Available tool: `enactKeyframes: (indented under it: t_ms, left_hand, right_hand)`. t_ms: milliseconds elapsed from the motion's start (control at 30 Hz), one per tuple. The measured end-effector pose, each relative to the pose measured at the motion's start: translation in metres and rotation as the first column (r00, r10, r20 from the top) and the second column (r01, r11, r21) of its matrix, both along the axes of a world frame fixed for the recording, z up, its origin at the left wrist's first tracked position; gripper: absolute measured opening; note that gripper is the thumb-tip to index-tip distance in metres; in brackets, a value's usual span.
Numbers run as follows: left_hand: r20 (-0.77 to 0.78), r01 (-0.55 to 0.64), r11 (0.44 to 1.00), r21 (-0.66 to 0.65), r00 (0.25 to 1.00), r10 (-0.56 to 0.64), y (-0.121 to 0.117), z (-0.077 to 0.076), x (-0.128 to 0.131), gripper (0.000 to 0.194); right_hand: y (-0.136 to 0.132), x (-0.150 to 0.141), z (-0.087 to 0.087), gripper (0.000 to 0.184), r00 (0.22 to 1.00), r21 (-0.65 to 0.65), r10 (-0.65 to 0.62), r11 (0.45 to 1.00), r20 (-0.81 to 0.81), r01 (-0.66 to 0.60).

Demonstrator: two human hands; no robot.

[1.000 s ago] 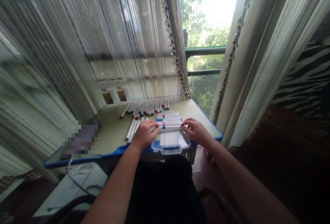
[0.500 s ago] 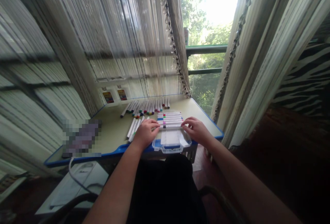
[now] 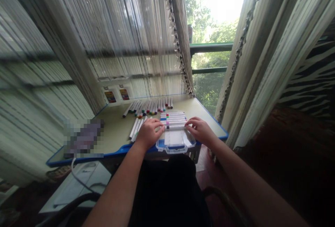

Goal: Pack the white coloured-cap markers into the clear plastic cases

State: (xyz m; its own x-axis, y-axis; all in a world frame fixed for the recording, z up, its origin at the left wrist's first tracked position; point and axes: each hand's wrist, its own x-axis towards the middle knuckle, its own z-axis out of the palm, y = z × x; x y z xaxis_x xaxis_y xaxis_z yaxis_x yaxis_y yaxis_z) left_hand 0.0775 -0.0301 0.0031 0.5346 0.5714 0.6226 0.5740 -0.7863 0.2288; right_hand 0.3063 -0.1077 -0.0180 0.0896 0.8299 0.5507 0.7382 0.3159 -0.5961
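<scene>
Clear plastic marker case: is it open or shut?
Open: the clear plastic marker case has its lid folded flat toward the person, leaving the stacked markers uncovered.

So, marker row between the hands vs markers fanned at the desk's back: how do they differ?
The marker row lies crosswise, packed tight; the fanned markers run toward the window, splayed. The row sits between the left hand and right hand; the fanned markers are untouched. Both have white barrels with coloured bands.

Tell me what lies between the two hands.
Between the left hand and right hand, the head view shows white markers side by side and a clear plastic case.
</scene>
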Motion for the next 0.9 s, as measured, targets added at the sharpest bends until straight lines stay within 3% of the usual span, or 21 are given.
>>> enactKeyframes:
  t_ms: [633,900]
  left_hand:
    - [-0.025,0.018,0.998,-0.057,1.000,-0.020,-0.0027,0.0027,0.0009,0.025]
    - [-0.039,0.013,1.000,-0.016,0.999,-0.013,-0.0011,0.0000,0.0009,0.022]
  right_hand:
    - [0.0015,0.0006,-0.0027,0.017,0.998,0.010,-0.048,0.999,0.044,0.047]
    - [0.0008,0.0006,-0.0024,0.016,0.999,0.004,-0.037,0.999,0.025,0.037]
